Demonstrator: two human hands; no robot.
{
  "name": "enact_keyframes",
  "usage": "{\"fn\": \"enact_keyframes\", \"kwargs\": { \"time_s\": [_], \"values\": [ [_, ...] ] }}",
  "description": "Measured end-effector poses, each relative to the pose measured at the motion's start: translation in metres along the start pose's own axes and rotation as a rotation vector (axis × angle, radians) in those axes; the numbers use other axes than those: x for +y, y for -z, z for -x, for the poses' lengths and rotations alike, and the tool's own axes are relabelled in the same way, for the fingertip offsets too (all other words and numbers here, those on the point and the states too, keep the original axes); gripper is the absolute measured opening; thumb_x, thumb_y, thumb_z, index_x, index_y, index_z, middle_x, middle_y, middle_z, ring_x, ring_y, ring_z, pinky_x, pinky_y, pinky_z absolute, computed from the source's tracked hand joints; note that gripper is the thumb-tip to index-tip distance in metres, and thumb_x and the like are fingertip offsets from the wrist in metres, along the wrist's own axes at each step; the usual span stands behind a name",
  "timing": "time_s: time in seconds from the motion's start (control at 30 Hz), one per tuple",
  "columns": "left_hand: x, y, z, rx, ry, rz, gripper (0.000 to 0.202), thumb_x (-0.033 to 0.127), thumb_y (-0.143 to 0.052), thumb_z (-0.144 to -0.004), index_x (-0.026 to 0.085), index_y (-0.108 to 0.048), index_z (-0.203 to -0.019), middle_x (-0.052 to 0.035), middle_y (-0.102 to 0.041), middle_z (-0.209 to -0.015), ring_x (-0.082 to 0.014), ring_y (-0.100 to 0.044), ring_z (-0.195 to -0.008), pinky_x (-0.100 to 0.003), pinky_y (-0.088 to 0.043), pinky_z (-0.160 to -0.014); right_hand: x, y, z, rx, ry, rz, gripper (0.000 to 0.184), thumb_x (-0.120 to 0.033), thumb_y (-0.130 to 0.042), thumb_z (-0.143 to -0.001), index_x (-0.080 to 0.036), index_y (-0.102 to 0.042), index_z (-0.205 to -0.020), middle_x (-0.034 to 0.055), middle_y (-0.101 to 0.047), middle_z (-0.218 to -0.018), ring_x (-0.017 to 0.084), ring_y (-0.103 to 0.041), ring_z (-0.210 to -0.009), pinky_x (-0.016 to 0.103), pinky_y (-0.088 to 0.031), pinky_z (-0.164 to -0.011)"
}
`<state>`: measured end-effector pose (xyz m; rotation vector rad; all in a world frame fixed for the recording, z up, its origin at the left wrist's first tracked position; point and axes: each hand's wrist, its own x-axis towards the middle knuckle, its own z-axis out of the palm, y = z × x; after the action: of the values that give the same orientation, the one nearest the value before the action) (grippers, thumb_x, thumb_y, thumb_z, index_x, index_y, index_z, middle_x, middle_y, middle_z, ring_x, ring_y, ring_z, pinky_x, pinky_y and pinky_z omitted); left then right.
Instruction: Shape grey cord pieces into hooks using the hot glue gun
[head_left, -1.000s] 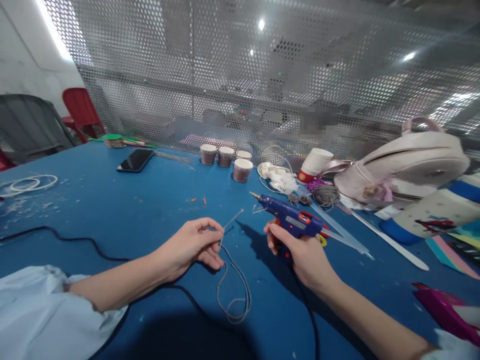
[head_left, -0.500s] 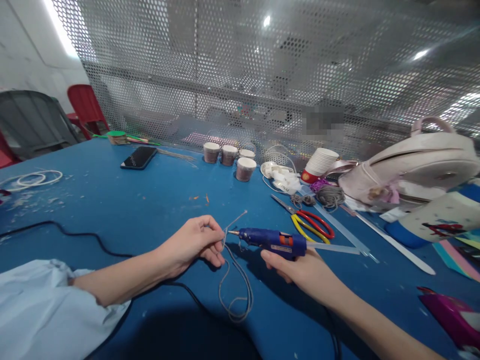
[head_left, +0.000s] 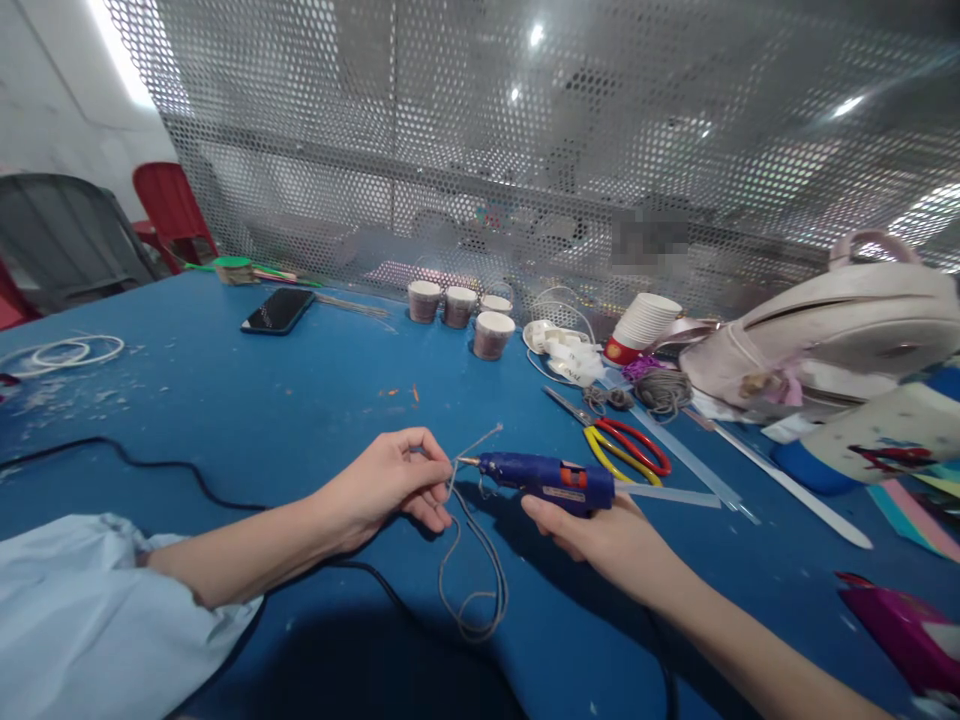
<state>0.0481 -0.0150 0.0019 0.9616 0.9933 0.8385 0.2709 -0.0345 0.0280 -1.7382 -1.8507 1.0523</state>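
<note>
My left hand (head_left: 390, 487) pinches a thin grey cord (head_left: 472, 560) between thumb and fingers, just above the blue table (head_left: 247, 400). The cord loops down onto the table in front of me, and a short end sticks up to the right. My right hand (head_left: 600, 535) grips a blue glue gun (head_left: 547, 478) with a clear glue stick out the back. The gun lies almost level, and its nozzle points left, touching or nearly touching the cord at my left fingertips.
Red and yellow scissors (head_left: 622, 447) lie just behind the glue gun. Further back stand small paper cups (head_left: 491, 335), a stack of white cups (head_left: 641, 325), a phone (head_left: 277, 310) and a pale pink bag (head_left: 832, 325). A black cable (head_left: 172, 470) runs across the left.
My right hand turned the glue gun from upright to nearly level and brought it left, so its nozzle now meets the cord. The scissors behind it came into view. My left hand stayed put.
</note>
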Motion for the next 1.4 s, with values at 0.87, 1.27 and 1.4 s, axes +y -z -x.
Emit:
{"fn": "enact_keyframes", "kwargs": {
  "time_s": [0.87,1.27,1.4],
  "values": [
    [-0.001,0.002,-0.001,0.002,0.016,-0.012,0.013,0.02,-0.063,-0.075,0.014,-0.051,-0.074,-0.0004,-0.06,-0.054,-0.0165,-0.065,-0.048,-0.024,-0.053,-0.046,-0.003,0.001,0.003,-0.022,0.053,0.086,0.032,-0.051,-0.059,-0.074,-0.021,-0.07,-0.07,-0.0023,-0.052,-0.042,0.015,-0.05,-0.045,0.025,-0.039,-0.047],
    [-0.002,0.003,-0.003,-0.004,0.019,-0.007,0.012,0.019,-0.062,-0.076,0.014,-0.051,-0.075,-0.0001,-0.06,-0.054,-0.0165,-0.065,-0.048,-0.024,-0.053,-0.046,-0.009,0.002,0.005,-0.034,0.011,0.175,0.033,-0.052,-0.055,-0.074,-0.023,-0.07,-0.074,-0.0024,-0.055,-0.046,0.014,-0.05,-0.045,0.024,-0.038,-0.046],
    [-0.002,0.003,-0.002,0.004,0.02,-0.007,0.012,0.018,-0.062,-0.075,0.014,-0.051,-0.075,-0.0001,-0.06,-0.055,-0.0168,-0.066,-0.049,-0.023,-0.052,-0.046,-0.011,0.002,0.004,-0.008,0.014,0.145,0.038,-0.053,-0.052,-0.077,-0.02,-0.07,-0.075,-0.0015,-0.055,-0.047,0.014,-0.05,-0.045,0.024,-0.039,-0.047]
  ]
}}
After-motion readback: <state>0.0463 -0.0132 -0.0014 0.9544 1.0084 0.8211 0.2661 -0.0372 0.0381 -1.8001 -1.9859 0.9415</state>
